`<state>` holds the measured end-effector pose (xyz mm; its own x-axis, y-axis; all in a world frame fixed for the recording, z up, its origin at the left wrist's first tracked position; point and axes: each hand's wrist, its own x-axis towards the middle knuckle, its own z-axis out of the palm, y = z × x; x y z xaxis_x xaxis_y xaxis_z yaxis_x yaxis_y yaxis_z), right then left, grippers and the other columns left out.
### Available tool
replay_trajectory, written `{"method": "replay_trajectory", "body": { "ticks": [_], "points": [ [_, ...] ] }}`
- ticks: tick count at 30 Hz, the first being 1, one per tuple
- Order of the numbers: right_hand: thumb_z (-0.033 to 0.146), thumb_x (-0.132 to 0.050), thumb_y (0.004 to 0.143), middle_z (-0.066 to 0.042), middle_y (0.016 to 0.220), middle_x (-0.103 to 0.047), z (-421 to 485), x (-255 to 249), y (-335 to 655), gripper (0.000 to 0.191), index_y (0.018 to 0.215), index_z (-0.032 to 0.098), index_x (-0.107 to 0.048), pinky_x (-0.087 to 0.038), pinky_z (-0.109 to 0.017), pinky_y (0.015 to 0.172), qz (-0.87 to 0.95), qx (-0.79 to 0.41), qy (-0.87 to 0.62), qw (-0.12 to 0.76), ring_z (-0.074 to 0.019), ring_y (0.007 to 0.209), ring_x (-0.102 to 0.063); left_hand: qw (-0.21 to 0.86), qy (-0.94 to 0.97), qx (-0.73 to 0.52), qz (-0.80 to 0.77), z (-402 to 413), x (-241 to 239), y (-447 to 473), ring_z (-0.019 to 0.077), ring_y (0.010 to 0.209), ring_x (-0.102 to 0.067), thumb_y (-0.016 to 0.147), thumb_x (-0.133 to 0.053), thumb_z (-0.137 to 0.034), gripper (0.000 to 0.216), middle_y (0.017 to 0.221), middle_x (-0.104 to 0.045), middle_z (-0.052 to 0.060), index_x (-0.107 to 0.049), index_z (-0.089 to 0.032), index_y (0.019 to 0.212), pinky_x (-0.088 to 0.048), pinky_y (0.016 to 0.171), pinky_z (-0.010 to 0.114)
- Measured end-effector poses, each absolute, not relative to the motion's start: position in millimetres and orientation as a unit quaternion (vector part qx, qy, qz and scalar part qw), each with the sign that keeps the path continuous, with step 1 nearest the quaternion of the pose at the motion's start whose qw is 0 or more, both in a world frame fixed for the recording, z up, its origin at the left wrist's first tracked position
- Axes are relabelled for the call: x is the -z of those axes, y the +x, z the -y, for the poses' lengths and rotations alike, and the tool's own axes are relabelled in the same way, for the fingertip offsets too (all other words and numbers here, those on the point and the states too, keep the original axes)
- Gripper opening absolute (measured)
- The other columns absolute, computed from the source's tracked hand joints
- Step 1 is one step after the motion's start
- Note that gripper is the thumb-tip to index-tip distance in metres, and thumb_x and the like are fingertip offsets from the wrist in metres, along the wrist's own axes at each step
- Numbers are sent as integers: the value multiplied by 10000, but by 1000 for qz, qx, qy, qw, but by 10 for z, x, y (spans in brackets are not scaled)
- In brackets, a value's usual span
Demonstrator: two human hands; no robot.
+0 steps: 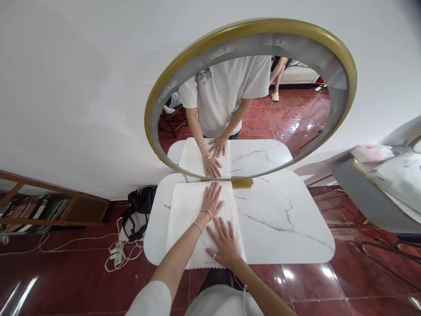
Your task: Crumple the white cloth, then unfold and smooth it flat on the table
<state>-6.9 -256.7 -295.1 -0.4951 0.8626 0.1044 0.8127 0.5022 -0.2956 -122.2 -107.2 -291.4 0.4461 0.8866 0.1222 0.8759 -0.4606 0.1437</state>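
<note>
The right hand (225,243) lies flat on the near part of a white cloth (184,219), fingers spread and grasping nothing. Just beyond it, the left hand (211,199) rests flat on the same cloth, fingers likewise released. The cloth covers the left half of the white marble table (286,219). At the table's far edge stands a round gold-rimmed mirror (296,118), reflecting both hands. A black bag (138,206) sits on the floor at left.

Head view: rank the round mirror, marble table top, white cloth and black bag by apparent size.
1. round mirror
2. marble table top, not far behind; the wide lens makes this unsure
3. white cloth
4. black bag
</note>
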Motion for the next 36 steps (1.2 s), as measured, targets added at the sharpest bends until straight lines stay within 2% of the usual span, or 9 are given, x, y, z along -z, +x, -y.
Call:
{"method": "replay_trajectory", "body": {
  "ticks": [7,13,19,31,36],
  "points": [
    [553,-520,864,-90,1579,-160,2661,2989,550,777,1515,297,-182,-108,-586,1124,843,-55,-514,152,-351,1442,-142,40,866,-109,-486,1120,2972,-474,260,1475,-15,922,-416,-432,716,1600,-46,119,-124,-156,1514,-129,1185,507],
    [555,-504,871,-95,1580,-147,2659,2949,653,766,1516,302,-179,-123,-612,1106,837,-65,-520,157,-374,1434,-154,52,871,-107,-477,1106,2925,-384,234,1477,-31,941,-373,-468,680,1603,-61,98,-155,-165,1510,-127,1191,464],
    [519,-507,875,-125,1577,-137,2655,2938,408,762,1519,288,-171,-101,-603,1109,863,-62,-480,145,-379,1427,-176,62,860,-111,-495,1152,2907,-827,224,1477,-34,943,-388,-463,663,1603,-78,86,-176,-185,1507,-135,1190,452],
    [571,-468,880,-94,1571,-182,2583,2951,-904,773,1523,302,-133,-103,-602,1116,868,-71,-474,131,-364,1430,-185,72,849,-107,-513,1062,2914,-2148,222,1475,-72,928,-416,-460,680,1594,-146,88,-177,-194,1507,-155,1190,456],
    [441,-393,951,-76,1538,-296,2449,2948,-947,699,1535,229,-72,-255,-468,1115,808,-37,-557,191,-262,1408,-288,97,814,-140,-555,1143,2950,-2248,253,1470,-106,927,-438,-376,608,1593,-148,96,-251,-227,1486,-192,1173,519]
  ]
}}
